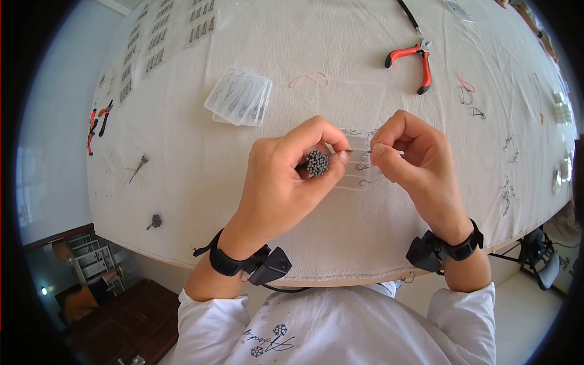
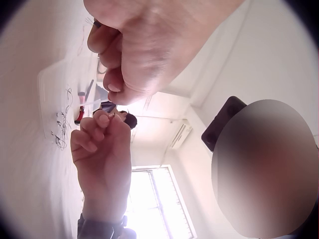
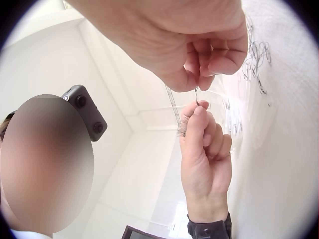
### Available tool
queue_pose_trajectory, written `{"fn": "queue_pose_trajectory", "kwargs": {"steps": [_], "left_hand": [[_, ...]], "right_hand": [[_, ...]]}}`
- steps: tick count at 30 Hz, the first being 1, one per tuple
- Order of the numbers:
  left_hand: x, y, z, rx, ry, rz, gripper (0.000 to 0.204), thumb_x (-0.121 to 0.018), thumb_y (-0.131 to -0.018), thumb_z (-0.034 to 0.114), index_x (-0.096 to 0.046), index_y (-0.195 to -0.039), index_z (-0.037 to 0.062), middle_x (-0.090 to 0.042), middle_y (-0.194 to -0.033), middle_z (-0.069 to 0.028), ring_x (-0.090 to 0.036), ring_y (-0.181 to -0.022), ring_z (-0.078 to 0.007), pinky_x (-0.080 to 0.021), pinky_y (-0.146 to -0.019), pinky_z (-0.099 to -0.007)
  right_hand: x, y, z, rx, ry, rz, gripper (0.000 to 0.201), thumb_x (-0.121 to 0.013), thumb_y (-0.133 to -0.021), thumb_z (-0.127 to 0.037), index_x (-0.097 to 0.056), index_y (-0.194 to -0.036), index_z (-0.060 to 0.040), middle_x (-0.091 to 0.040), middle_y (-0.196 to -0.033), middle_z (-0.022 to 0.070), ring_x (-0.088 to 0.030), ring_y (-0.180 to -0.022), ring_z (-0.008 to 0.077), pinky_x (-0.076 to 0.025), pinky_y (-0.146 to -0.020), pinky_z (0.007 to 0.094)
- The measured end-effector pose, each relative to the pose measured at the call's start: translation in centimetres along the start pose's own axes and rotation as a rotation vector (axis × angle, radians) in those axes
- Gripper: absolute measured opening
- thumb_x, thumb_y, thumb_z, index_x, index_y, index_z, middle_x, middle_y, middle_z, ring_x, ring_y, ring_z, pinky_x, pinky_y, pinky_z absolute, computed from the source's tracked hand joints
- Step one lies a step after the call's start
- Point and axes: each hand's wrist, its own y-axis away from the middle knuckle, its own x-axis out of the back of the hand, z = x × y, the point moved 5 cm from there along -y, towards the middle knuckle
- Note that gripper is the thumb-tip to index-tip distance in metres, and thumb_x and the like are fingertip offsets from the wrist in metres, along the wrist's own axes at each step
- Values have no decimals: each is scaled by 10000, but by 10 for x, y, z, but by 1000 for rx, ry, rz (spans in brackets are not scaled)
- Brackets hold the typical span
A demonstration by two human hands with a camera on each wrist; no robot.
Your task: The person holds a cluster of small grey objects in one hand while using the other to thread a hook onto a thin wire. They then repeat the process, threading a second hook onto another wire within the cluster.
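Note:
In the head view, my left hand (image 1: 281, 173) wraps round a bundle of thin grey rods (image 1: 317, 163), their ends facing up. Its thumb and forefinger also pinch one end of a thin dark piece (image 3: 197, 96), seen in the right wrist view. The fingertips of my right hand (image 1: 420, 152) pinch at the other end, a short gap from the left fingertips. Beneath both hands lies an open clear box (image 1: 348, 182) with hooks (image 1: 361, 166) in its compartments, partly hidden by the hands.
Stacked clear boxes of hooks (image 1: 238, 97) lie behind my left hand. Red-handled pliers (image 1: 424, 58) rest at the back right, with loose hooks (image 1: 507, 194) at the right. More pliers (image 1: 92, 131) and two small bundles (image 1: 156, 221) are on the left; packets (image 1: 157, 36) are behind.

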Motion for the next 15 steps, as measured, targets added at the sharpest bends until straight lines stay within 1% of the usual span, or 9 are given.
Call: {"fn": "queue_pose_trajectory", "kwargs": {"steps": [5, 11, 14, 15], "left_hand": [[2, 2, 6, 39, -39, -16, 49, -628, -848, -5, -592, -818, 9, -584, -684, 9, -518, -612, -31, -402, -558, -189], [-2, 5, 2, -29, -50, 8, 48, -633, -840, -25, -602, -822, 6, -602, -688, -1, -536, -614, -38, -413, -569, -194], [-3, 5, 2, 2, -61, -1, 50, -639, -832, -38, -612, -819, 2, -622, -704, -14, -562, -628, -49, -430, -587, -199], [-3, 5, 2, -19, -72, 4, 49, -641, -830, -39, -616, -818, 2, -628, -710, -17, -568, -632, -52, -435, -593, -200]], "right_hand": [[-1, 0, -1, -5, -16, 5, 84, -623, -865, -44, -554, -826, -18, -581, -794, -15, -537, -749, 27, -475, -645, 190], [0, 1, -1, 5, -19, 7, 85, -619, -865, -41, -550, -822, -16, -575, -788, -13, -530, -744, 27, -474, -640, 193], [1, 1, -2, -3, -9, 5, 88, -620, -864, -44, -550, -821, -15, -573, -785, -14, -529, -743, 27, -474, -639, 194], [1, 1, -2, -1, -7, 6, 89, -621, -864, -45, -550, -821, -15, -573, -785, -15, -528, -742, 26, -473, -638, 193]]}}
